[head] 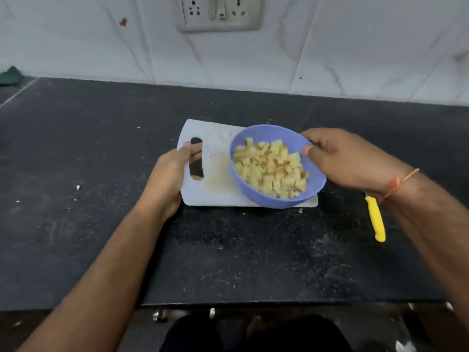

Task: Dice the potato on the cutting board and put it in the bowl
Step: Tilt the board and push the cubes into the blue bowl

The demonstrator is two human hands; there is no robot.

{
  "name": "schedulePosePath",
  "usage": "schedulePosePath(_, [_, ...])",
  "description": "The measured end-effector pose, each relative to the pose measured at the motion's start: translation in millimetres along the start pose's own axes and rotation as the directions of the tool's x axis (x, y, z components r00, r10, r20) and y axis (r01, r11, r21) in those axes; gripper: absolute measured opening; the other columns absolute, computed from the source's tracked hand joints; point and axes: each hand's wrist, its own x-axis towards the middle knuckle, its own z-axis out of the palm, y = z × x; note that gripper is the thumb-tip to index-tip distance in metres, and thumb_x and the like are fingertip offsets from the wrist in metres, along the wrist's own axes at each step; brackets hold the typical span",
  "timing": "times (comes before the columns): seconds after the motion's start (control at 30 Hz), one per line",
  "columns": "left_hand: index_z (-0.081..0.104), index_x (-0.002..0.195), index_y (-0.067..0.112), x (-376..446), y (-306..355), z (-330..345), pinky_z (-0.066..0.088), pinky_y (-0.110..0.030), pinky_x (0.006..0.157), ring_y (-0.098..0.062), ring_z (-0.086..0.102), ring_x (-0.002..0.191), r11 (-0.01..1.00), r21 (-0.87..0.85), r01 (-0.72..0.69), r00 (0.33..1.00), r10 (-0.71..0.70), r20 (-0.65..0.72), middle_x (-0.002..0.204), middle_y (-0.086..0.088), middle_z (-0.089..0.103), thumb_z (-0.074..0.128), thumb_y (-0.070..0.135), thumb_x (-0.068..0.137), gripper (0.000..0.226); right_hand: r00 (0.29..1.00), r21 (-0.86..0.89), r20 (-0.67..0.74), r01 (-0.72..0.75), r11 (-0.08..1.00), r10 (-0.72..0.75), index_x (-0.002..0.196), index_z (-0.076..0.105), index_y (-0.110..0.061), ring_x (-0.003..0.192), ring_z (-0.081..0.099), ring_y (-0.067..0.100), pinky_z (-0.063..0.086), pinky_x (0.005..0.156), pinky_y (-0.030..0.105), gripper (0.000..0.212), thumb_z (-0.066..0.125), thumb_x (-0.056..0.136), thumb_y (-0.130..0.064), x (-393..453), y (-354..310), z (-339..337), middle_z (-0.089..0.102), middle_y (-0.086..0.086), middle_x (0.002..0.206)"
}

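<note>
A purple bowl (256, 194) full of diced potato (270, 167) sits tilted toward me over the right half of the pale cutting board (218, 174). My right hand (347, 161) pinches the bowl's right rim, thumb inside. My left hand (170, 174) grips the board's left edge, fingers through the handle slot. The board's bare part shows only a faint stain, with no potato on it.
A yellow-handled knife (377, 219) lies on the black counter (101, 199) to the right, its blade hidden under my right wrist. A green cloth (10, 76) sits at the far left by the white wall. Crumbs dot the counter. The counter's front edge is near me.
</note>
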Motion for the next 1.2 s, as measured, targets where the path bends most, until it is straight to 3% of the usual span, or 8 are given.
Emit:
schedulePosePath(0.07, [0.078, 0.111, 0.018, -7, 2, 4, 0.058, -0.028, 0.068, -0.013, 0.077, 0.089, 0.978, 0.203, -0.050, 0.995, 0.066, -0.071, 0.102, 0.001, 0.082, 0.045, 0.037, 0.113, 0.037, 0.998, -0.021, -0.040, -0.044, 0.999, 0.043, 0.108, 0.063, -0.021, 0.089, 0.062, 0.028, 0.050, 0.075, 0.040, 0.019, 0.045, 0.106, -0.025, -7, -3, -2, 0.069, 0.001, 0.094])
schedulePosePath(0.17, [0.064, 0.085, 0.024, -13, 5, 11, 0.045, -0.020, 0.060, -0.004, 0.066, 0.071, 0.756, 0.645, -0.106, 0.974, 0.210, -0.086, 0.078, 0.007, 0.072, 0.055, 0.042, 0.107, 0.030, 0.995, -0.025, 0.025, -0.099, 0.995, 0.099, 0.118, 0.062, -0.022, 0.093, 0.062, 0.038, 0.049, 0.076, 0.044, 0.022, 0.044, 0.106, -0.024, -21, -8, -2, 0.071, 0.010, 0.098])
schedulePosePath(0.3, [0.062, 0.104, 0.017, -16, 17, 11, 0.045, -0.031, 0.073, -0.012, 0.056, 0.088, 0.527, 0.849, -0.048, 0.993, 0.118, -0.017, 0.107, 0.003, 0.064, 0.053, 0.034, 0.104, 0.019, 0.983, -0.002, -0.006, -0.181, 0.984, 0.181, 0.126, 0.058, -0.014, 0.090, 0.063, 0.048, 0.045, 0.070, 0.046, 0.025, 0.045, 0.105, -0.018, -35, -12, -6, 0.071, 0.023, 0.094])
schedulePosePath(0.5, [0.049, 0.133, 0.011, -34, 26, 2, 0.046, -0.041, 0.073, -0.034, 0.061, 0.085, 0.324, 0.944, 0.067, 0.998, -0.039, -0.057, 0.138, -0.009, 0.037, 0.049, 0.043, 0.108, 0.041, 0.973, 0.017, 0.057, -0.226, 0.974, 0.224, 0.130, 0.055, -0.018, 0.087, 0.062, 0.049, 0.045, 0.069, 0.046, 0.029, 0.042, 0.105, -0.020, -43, -5, -8, 0.068, 0.025, 0.090])
schedulePosePath(0.67, [0.032, 0.161, 0.017, -48, 22, 11, 0.051, -0.055, 0.092, -0.039, 0.051, 0.124, 0.154, 0.986, 0.063, 0.996, 0.058, -0.073, 0.154, -0.006, 0.032, 0.044, 0.050, 0.106, 0.065, 0.975, 0.030, 0.061, -0.214, 0.976, 0.212, 0.132, 0.055, -0.015, 0.086, 0.062, 0.049, 0.039, 0.064, 0.043, 0.031, 0.043, 0.104, -0.017, -32, 0, -9, 0.068, 0.024, 0.090])
schedulePosePath(0.8, [0.028, 0.165, 0.023, -65, 17, 21, 0.037, -0.056, 0.111, -0.031, 0.032, 0.149, -0.024, 0.987, -0.157, 0.985, 0.071, 0.159, 0.168, 0.000, 0.029, 0.036, 0.049, 0.106, 0.066, 0.982, 0.028, 0.096, -0.165, 0.986, 0.161, 0.133, 0.053, -0.018, 0.080, 0.063, 0.048, 0.039, 0.062, 0.042, 0.031, 0.044, 0.103, -0.018, -21, -3, -6, 0.067, 0.024, 0.083])
schedulePosePath(1.0, [0.013, 0.170, 0.025, -53, 0, 25, 0.012, -0.062, 0.128, -0.026, 0.002, 0.165, -0.081, 0.950, -0.301, 0.953, -0.053, 0.297, 0.178, 0.007, 0.006, 0.017, 0.048, 0.107, 0.068, 0.984, -0.008, 0.124, -0.126, 0.992, 0.126, 0.142, 0.050, -0.017, 0.079, 0.062, 0.049, 0.047, 0.065, 0.047, 0.040, 0.047, 0.103, -0.015, -12, -4, 2, 0.068, 0.025, 0.084])
schedulePosePath(1.2, [-0.001, 0.171, 0.023, -35, -12, 12, 0.010, -0.060, 0.130, -0.024, -0.010, 0.164, -0.099, 0.929, -0.356, 0.934, -0.070, 0.350, 0.178, 0.005, -0.009, 0.004, 0.052, 0.109, 0.069, 0.967, -0.055, 0.164, -0.186, 0.981, 0.193, 0.141, 0.050, -0.020, 0.083, 0.063, 0.049, 0.039, 0.065, 0.042, 0.038, 0.044, 0.103, -0.017, -11, 0, 17, 0.068, 0.025, 0.088])
